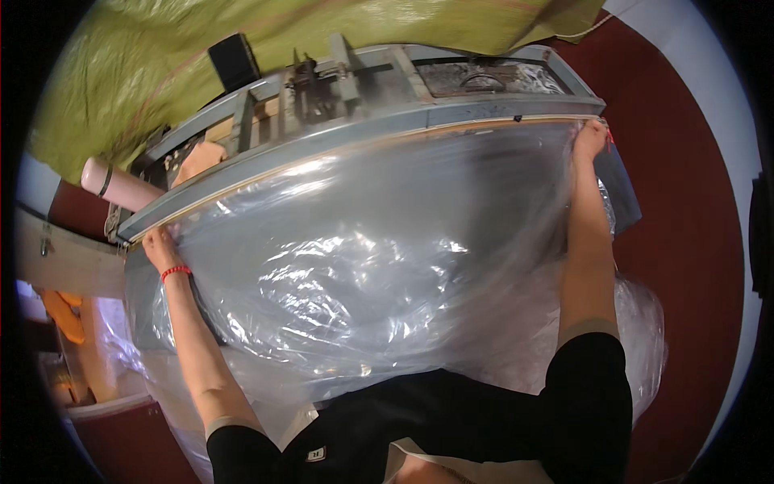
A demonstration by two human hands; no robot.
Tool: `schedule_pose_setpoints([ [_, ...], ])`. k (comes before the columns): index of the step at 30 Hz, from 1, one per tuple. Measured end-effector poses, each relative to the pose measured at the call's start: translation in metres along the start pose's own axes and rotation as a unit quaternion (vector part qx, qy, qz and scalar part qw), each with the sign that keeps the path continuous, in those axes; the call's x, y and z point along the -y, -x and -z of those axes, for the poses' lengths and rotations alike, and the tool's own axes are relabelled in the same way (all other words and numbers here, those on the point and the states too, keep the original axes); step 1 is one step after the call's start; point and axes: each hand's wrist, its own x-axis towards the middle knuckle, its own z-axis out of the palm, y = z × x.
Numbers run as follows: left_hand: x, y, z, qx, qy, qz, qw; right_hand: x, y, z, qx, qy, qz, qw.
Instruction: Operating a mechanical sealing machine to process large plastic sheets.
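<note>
A wide clear plastic sheet (355, 278) lies between my arms, its far edge stretched along the long bar at the front of a grey metal machine (387, 118). Glossy wrinkles run across its middle, and its near part bunches up against my body. My left hand (160, 247), with a red bead bracelet above it, pinches the sheet's far left corner by the bar's left end. At the bar's right end, my right hand (592, 139) has its fingers closed on the far right corner. Both arms are spread wide.
A pink bottle (121, 184) lies beside the machine's left end. Behind the machine are a black box-like object (234, 63) and a yellow-green tarp (153, 73). More loose plastic hangs near my right elbow. Orange things (64, 316) sit on a shelf at left.
</note>
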Motion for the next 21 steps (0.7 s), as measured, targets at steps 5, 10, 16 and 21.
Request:
schedule_pose_setpoints([
  [5, 0.004, 0.012, 0.002, -0.042, 0.021, -0.045, 0.998, 0.037, 0.038, -0.016, 0.004, 0.169, 0.026, 0.985],
  [10, -0.036, 0.041, 0.003, 0.104, -0.064, -0.068, 0.99, 0.13, 0.124, -0.073, -0.035, 0.162, 0.356, 0.92],
  [16, -0.114, 0.116, 0.02, 0.081, 0.011, -0.149, 0.985, 0.243, 0.34, -0.138, 0.322, 0.037, 0.506, 0.8],
  [21, -0.121, 0.131, 0.05, 0.036, 0.001, -0.189, 0.981, 0.237, 0.411, -0.139, 0.654, 0.026, 0.269, 0.707],
])
